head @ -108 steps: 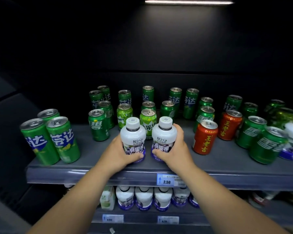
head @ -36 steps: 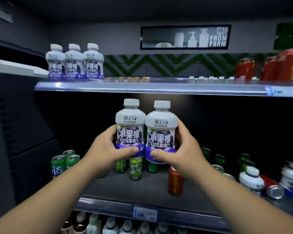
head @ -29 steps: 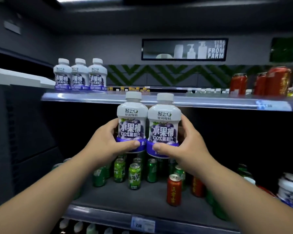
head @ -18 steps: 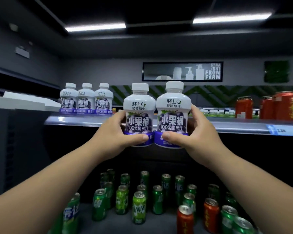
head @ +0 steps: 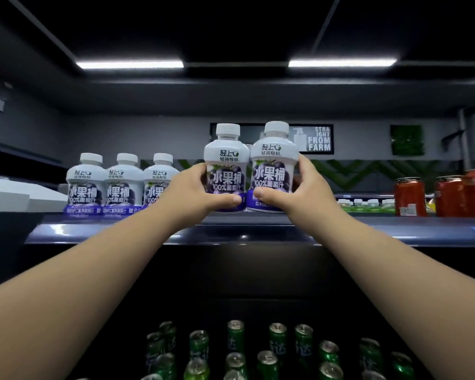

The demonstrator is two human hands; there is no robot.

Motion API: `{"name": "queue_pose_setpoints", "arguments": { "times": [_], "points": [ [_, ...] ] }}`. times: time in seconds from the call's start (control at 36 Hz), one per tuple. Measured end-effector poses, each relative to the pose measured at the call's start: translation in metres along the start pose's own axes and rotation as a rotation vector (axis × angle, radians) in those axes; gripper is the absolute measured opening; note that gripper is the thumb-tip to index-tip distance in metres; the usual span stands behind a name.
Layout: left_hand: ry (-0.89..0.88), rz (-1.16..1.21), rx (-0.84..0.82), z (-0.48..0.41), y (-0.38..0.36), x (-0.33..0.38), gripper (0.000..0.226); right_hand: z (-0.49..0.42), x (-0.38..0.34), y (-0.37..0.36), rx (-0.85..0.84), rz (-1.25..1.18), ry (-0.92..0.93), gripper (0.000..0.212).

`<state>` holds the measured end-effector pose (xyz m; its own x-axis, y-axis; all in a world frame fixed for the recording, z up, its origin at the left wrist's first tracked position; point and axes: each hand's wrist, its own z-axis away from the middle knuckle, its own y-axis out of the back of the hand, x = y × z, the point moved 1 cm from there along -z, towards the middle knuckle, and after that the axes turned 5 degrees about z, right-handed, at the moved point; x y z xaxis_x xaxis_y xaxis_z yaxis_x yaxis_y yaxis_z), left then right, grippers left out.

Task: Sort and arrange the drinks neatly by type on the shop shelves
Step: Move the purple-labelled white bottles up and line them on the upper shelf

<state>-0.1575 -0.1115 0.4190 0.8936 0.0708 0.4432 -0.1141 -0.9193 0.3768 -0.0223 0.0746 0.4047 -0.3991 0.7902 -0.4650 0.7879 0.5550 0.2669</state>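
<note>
– Checking hand state: what does each hand grip?
– The left hand (head: 195, 192) wraps the left bottle (head: 225, 160), thumb across the purple label band. The right hand (head: 294, 193) wraps the right bottle (head: 274, 157) the same way. Both bottles are upright and touch side to side.
– Location of the pair?
– At the front edge of the top shelf (head: 121, 231), at view centre. Whether the bases touch the shelf cannot be told.
– Adjacent stock?
– At 9 o'clock from the pair: three matching bottles (head: 124, 185) in a row on the same shelf, the nearest partly behind the left hand. At 3 o'clock, well apart: red cans (head: 447, 196) on that shelf. At 6 o'clock, on the level below: green cans (head: 258, 352), upright. At 1 o'clock, behind the pair: a sign (head: 318, 138) reading "STRAIGHT FROM FARM".
</note>
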Motion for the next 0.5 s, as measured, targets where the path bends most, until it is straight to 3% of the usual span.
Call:
{"name": "queue_pose_setpoints", "arguments": {
  "times": [0.19, 0.28, 0.36, 0.5],
  "points": [
    [0.077, -0.014, 0.003, -0.026, -0.019, -0.041, 0.063, -0.024, 0.028, -0.037, 0.043, 0.17, -0.111, 0.091],
    [0.135, -0.078, -0.04, -0.028, -0.027, -0.051, 0.073, -0.027, 0.031, -0.046, 0.052, 0.301, -0.166, 0.089],
    [0.179, -0.085, -0.11, -0.032, -0.029, -0.057, 0.071, -0.03, 0.034, -0.047, 0.057, 0.327, -0.188, 0.091],
    [0.2, -0.144, -0.151, -0.031, -0.022, -0.055, 0.08, -0.027, 0.034, -0.045, -0.033, 0.423, -0.201, 0.092]
  ]
}}
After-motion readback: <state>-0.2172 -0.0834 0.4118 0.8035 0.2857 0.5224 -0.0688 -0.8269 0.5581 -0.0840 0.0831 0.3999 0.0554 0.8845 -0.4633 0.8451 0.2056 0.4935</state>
